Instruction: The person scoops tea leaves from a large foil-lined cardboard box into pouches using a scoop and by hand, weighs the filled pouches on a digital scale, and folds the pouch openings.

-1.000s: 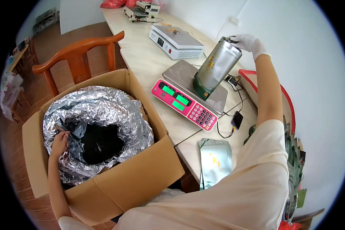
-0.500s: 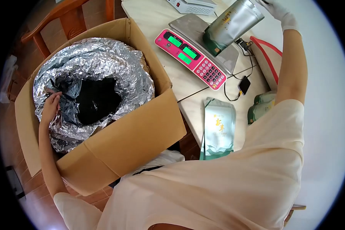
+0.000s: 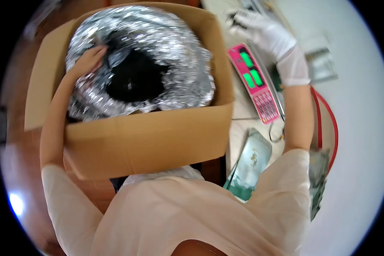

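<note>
Silver foil liner (image 3: 183,64) lies under the bare left hand (image 3: 87,59), fingers resting spread; gloved right hand (image 3: 264,32) above the pink scale (image 3: 256,83), grip unclear.

A: What's on the desk (image 3: 239,132)?

B: A pink scale (image 3: 255,83) with two green lit displays, near the desk's left edge. Closer to the person lies a flat pale green pouch (image 3: 252,164), and a dark cable (image 3: 274,132) curls between the two.

A: And the box (image 3: 145,136)?

B: It stands left of the desk, against its edge. I cannot tell what bears it. A brown floor (image 3: 17,141) shows to its left, blurred.
</note>
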Demonstrator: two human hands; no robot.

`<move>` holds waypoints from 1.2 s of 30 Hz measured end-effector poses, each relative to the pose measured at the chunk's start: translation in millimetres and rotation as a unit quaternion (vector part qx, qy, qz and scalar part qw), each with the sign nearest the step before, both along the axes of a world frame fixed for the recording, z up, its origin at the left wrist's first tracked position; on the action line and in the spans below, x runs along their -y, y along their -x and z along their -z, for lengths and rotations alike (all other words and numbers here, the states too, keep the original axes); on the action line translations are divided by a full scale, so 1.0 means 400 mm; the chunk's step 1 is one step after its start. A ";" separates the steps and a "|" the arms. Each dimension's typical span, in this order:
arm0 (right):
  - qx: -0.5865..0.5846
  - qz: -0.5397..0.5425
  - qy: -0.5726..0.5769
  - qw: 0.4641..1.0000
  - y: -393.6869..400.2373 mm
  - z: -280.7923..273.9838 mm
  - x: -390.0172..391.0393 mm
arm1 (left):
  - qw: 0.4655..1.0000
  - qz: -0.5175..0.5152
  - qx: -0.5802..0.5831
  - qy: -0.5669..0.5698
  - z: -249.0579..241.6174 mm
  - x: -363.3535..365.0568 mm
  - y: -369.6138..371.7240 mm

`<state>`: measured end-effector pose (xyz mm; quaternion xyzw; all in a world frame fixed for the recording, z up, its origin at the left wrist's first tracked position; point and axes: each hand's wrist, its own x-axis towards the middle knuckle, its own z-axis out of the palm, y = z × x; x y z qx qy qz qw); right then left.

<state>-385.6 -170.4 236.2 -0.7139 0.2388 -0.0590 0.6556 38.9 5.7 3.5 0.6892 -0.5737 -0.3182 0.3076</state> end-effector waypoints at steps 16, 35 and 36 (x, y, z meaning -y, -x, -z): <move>-0.257 -0.060 0.251 0.931 -0.423 0.431 -0.199 | 0.996 -0.040 -0.064 -0.039 -0.028 -0.002 0.027; 0.101 0.537 0.688 0.478 0.314 0.031 -0.148 | 1.000 0.011 -0.018 0.009 0.017 0.006 -0.028; 0.090 0.579 0.693 0.420 0.378 -0.001 -0.147 | 1.000 0.004 -0.010 0.006 0.004 0.002 -0.014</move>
